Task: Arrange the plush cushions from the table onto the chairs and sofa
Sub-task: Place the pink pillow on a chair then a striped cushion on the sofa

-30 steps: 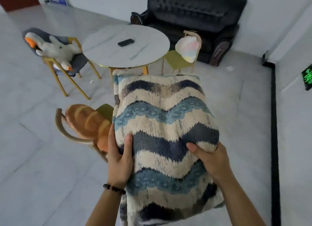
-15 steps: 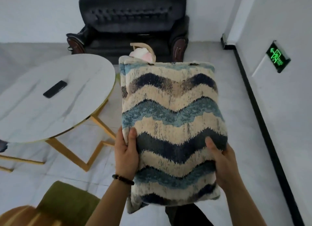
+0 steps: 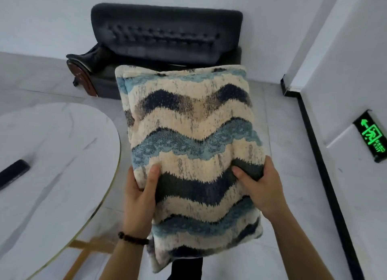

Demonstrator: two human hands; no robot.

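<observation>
1. The cushion (image 3: 192, 145) is gripped at its left edge by the left hand (image 3: 139, 198), thumb pressed on top, fingers curled round the edge.
2. It is held in the air, long axis aimed at the sofa (image 3: 167, 39) straight ahead.
3. Its right edge is gripped likewise by the right hand (image 3: 261, 187).

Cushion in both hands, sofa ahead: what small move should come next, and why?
Probably carry the cushion forward and lower it onto the sofa. The left hand and right hand grip its near sides, it is off the table, and the sofa stands straight ahead behind it.
</observation>
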